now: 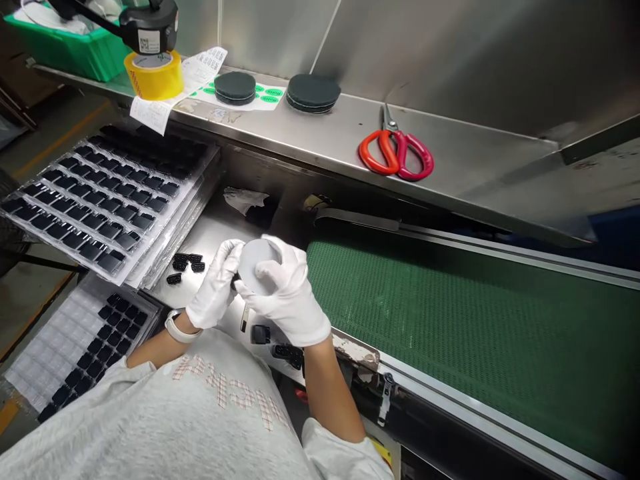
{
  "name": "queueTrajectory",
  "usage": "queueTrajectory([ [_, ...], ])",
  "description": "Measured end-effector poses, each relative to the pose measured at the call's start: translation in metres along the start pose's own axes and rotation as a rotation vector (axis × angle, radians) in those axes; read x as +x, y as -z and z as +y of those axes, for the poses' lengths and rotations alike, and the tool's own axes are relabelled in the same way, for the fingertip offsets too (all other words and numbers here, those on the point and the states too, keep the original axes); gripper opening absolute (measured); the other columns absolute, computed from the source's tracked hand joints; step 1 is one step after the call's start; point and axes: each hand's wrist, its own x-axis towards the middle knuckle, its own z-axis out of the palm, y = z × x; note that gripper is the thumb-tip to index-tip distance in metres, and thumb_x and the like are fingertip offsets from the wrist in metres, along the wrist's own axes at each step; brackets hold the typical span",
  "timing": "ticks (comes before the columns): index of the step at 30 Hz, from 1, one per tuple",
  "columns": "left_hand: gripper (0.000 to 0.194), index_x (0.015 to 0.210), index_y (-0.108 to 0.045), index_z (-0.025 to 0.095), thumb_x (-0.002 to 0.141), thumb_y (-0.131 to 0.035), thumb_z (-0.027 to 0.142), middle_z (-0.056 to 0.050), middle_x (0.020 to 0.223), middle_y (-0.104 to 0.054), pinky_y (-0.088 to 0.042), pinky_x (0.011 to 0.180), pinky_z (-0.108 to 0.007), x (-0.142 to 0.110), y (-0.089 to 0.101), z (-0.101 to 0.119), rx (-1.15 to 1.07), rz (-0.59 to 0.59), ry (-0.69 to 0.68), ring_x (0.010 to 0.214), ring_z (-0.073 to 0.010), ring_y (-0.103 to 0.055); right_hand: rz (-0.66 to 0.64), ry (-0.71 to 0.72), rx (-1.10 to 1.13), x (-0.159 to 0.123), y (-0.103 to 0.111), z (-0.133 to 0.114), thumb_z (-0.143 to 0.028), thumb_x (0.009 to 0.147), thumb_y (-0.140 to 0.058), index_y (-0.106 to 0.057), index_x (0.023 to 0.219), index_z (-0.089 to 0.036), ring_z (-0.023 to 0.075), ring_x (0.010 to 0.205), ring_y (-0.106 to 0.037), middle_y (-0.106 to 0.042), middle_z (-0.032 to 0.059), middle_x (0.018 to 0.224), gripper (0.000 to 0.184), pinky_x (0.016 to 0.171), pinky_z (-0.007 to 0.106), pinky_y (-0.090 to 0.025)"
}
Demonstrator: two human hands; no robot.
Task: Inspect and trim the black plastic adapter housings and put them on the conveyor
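Both my hands wear white gloves and meet over the metal worktop. My right hand (286, 287) is closed around a light grey round disc (257, 260), its thumb lying across the face. At the disc's left edge my left hand (217, 283) has its fingers pinched together. A bit of a small black part (234, 281) shows between the two hands, mostly hidden by the gloves. Several small black parts (187, 262) lie on the worktop left of my hands. Below them rest a square black piece (261, 335) and more black parts (289, 355).
Stacked clear trays of black parts (95, 193) stand at left, another tray (65, 347) lower. A green conveyor belt (450, 313) runs right. The shelf bears dark round discs (313, 92), red-handled scissors (395, 153), yellow tape (154, 75) and a green bin (75, 53).
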Motion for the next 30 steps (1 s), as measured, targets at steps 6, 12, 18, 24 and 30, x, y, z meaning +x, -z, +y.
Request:
queueTrajectory([
  [6, 0.029, 0.114, -0.061, 0.022, 0.086, -0.054, 0.028, -0.009, 0.120, -0.067, -0.038, 0.113, -0.042, -0.008, -0.001, -0.003, 0.193, -0.080, -0.082, 0.122, -0.0241, -0.058, 0.118, 0.008, -0.102, -0.014, -0.007, -0.004, -0.035, 0.087, -0.055, -0.060, 0.098, -0.018, 0.0230, 0.096, -0.053, -0.049, 0.0114, 0.106, 0.021, 0.077, 0.039, -0.053],
  [12, 0.032, 0.103, -0.066, 0.022, 0.095, -0.039, 0.038, -0.008, 0.109, -0.070, -0.042, 0.109, -0.038, -0.015, -0.010, 0.006, 0.043, 0.041, 0.081, 0.121, -0.0235, -0.058, 0.066, -0.041, -0.072, -0.025, -0.013, -0.028, -0.010, 0.080, -0.045, -0.060, 0.117, -0.017, 0.0187, 0.085, -0.055, -0.051, 0.0088, 0.095, 0.040, 0.071, 0.031, -0.054],
  [18, 0.027, 0.105, -0.065, 0.022, 0.082, -0.061, 0.037, -0.007, 0.121, -0.067, -0.031, 0.118, -0.039, -0.019, -0.004, -0.014, 0.001, 0.091, 0.080, 0.131, -0.0248, -0.049, 0.118, -0.092, -0.116, -0.030, -0.016, -0.042, -0.003, 0.077, -0.046, -0.067, 0.106, -0.020, 0.0140, 0.076, -0.055, -0.052, 0.0061, 0.088, 0.040, 0.061, 0.022, -0.051],
  [24, 0.028, 0.092, -0.064, 0.021, 0.089, -0.049, 0.044, -0.003, 0.095, -0.069, -0.044, 0.105, -0.034, -0.016, -0.016, -0.009, -0.278, 0.092, 0.189, 0.106, -0.0192, -0.064, 0.064, -0.116, -0.036, -0.033, -0.014, -0.044, -0.034, 0.085, -0.058, -0.066, 0.110, -0.018, 0.0222, 0.096, -0.058, -0.054, 0.0125, 0.105, 0.031, 0.076, 0.035, -0.057],
  [30, 0.021, 0.078, -0.061, 0.019, 0.089, -0.052, 0.034, 0.000, 0.079, -0.065, -0.048, 0.094, -0.026, -0.014, -0.024, 0.007, -0.472, 0.116, 0.378, 0.099, -0.0151, -0.064, 0.086, -0.196, -0.034, -0.030, -0.008, -0.041, -0.023, 0.085, -0.055, -0.068, 0.101, -0.021, 0.0207, 0.097, -0.061, -0.054, 0.0099, 0.105, 0.020, 0.078, 0.034, -0.057],
])
